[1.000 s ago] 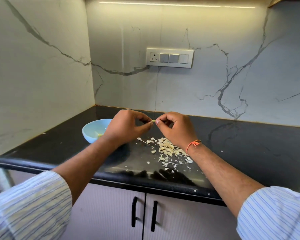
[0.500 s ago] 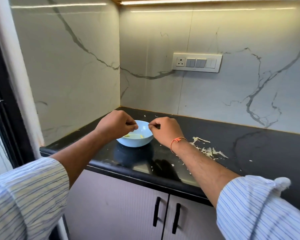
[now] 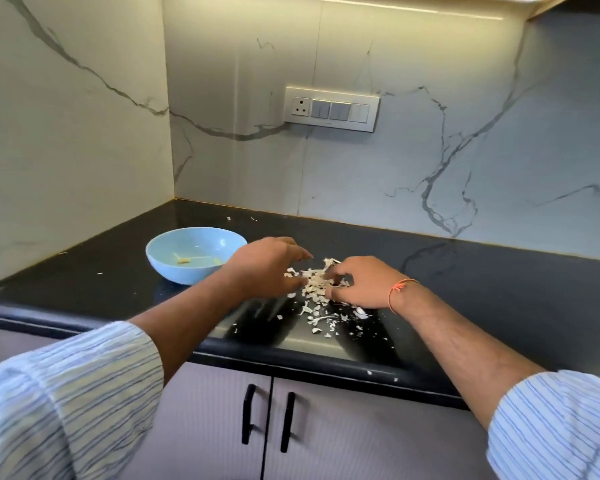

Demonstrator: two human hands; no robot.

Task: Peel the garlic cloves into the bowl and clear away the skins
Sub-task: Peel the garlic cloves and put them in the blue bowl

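A pale blue bowl (image 3: 174, 249) sits on the black counter (image 3: 499, 289), left of my hands, with a few peeled garlic pieces (image 3: 184, 260) at its bottom. A heap of white garlic skins (image 3: 314, 284) lies on the counter between my hands, with scraps scattered toward the front edge. My left hand (image 3: 267, 268) is on the heap's left side, fingers spread and blurred. My right hand (image 3: 361, 282) rests on the heap's right side, fingers curled onto the skins; an orange thread is tied at its wrist. Whether it grips any skins is unclear.
The counter ends at a marble wall behind and on the left. A switch plate (image 3: 331, 109) is mounted on the back wall. Stray skin flecks (image 3: 228, 218) lie behind the bowl. Cabinet doors with black handles (image 3: 267, 420) are below the front edge.
Both hands were over the bowl half a second ago. They have moved right and down onto the heap of skins. The garlic clove they were holding is no longer between the fingers.
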